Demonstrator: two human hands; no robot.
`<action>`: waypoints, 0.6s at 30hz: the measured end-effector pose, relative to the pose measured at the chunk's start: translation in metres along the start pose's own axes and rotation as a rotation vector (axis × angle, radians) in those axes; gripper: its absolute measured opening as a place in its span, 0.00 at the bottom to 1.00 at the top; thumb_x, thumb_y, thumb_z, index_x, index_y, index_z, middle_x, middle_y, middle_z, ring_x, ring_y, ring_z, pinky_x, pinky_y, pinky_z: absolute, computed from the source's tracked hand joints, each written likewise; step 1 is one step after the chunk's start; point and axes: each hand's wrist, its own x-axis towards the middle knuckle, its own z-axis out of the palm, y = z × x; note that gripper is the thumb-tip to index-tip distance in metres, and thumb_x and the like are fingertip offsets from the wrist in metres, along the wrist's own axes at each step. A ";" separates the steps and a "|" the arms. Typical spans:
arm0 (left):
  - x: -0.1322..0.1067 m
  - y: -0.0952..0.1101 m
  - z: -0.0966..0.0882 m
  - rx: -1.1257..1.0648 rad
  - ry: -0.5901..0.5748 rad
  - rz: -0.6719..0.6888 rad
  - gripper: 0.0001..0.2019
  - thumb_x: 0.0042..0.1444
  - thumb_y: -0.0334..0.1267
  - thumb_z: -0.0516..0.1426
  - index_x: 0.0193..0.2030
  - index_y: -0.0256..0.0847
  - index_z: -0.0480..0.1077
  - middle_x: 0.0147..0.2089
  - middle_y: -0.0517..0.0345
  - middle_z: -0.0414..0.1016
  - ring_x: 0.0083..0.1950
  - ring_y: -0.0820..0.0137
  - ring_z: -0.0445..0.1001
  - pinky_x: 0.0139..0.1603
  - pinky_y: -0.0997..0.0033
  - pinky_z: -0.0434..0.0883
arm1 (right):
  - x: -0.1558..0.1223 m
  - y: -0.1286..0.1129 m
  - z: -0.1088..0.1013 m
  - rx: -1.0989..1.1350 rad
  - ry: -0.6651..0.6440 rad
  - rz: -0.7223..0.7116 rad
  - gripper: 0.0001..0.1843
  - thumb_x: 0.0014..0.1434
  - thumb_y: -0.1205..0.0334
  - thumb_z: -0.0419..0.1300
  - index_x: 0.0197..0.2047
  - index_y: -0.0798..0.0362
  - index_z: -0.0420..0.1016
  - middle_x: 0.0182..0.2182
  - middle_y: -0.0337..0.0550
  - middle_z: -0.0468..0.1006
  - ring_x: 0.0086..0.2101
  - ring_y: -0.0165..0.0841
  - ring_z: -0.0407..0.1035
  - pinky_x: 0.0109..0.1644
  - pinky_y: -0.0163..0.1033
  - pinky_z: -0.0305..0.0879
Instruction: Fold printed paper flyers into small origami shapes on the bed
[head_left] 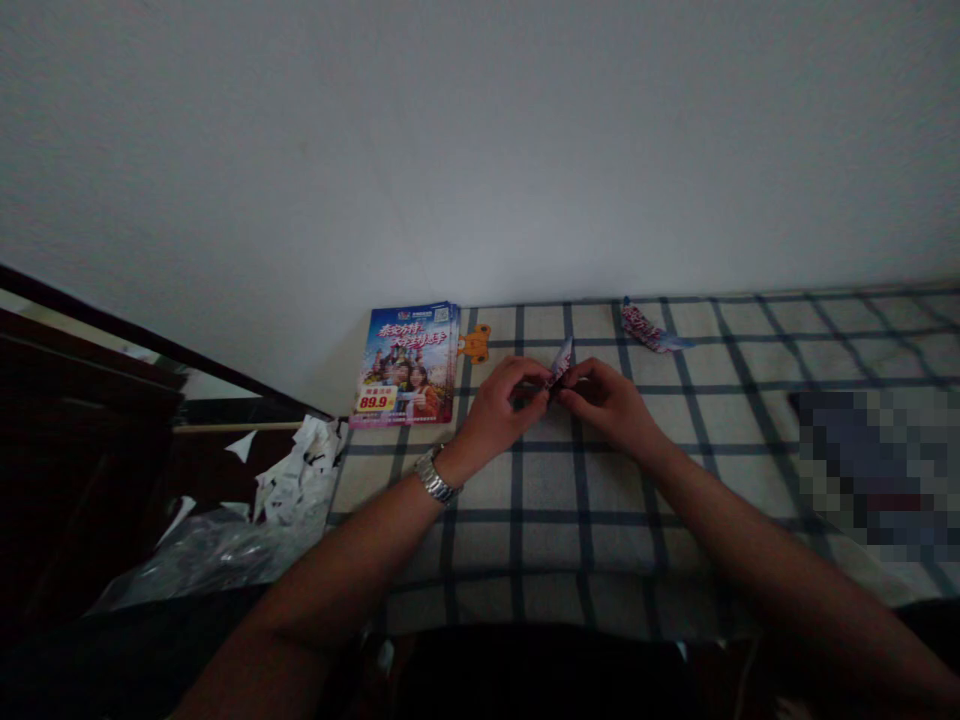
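Observation:
Between my two hands, above the checked tablecloth (pixel 540 475), is a small folded piece of printed paper (pixel 562 362) with a pale pointed tip standing up. My left hand (pixel 517 392) pinches its left side between thumb and fingers; a metal watch is on that wrist. From the right, my right hand (pixel 604 398) pinches the lower part of the same paper. My fingertips hide its bottom. Farther back to the right lies another folded paper piece (pixel 646 328), pink and blue, curved with pointed ends, touched by neither hand.
Left of my hands lies a stack of colourful flyers (pixel 405 375), with an orange bear-shaped piece (pixel 475 344) beside it. Torn white paper (pixel 300 470) and a clear plastic bag (pixel 217 550) are at the lower left. A white wall (pixel 525 180) rises behind the table. A blurred-out patch (pixel 877 470) covers something at right.

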 end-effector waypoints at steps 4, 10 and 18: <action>-0.001 -0.002 0.001 0.028 0.031 0.003 0.08 0.64 0.31 0.60 0.49 0.42 0.72 0.50 0.53 0.73 0.50 0.68 0.76 0.49 0.68 0.79 | -0.001 0.001 0.002 0.041 -0.005 0.000 0.15 0.59 0.51 0.71 0.40 0.47 0.71 0.40 0.41 0.80 0.42 0.37 0.78 0.50 0.44 0.78; -0.003 -0.001 0.001 0.005 -0.036 -0.040 0.12 0.64 0.38 0.63 0.52 0.43 0.70 0.51 0.52 0.74 0.50 0.66 0.76 0.52 0.63 0.78 | -0.001 0.001 0.003 0.058 -0.024 0.006 0.16 0.60 0.50 0.71 0.42 0.46 0.71 0.41 0.41 0.79 0.44 0.38 0.79 0.53 0.45 0.78; -0.001 -0.005 0.001 -0.068 -0.020 -0.067 0.16 0.61 0.35 0.64 0.53 0.44 0.67 0.50 0.53 0.74 0.49 0.66 0.76 0.53 0.63 0.75 | -0.001 0.001 0.003 0.004 -0.032 -0.043 0.12 0.62 0.53 0.69 0.42 0.46 0.72 0.41 0.41 0.78 0.43 0.37 0.77 0.50 0.43 0.76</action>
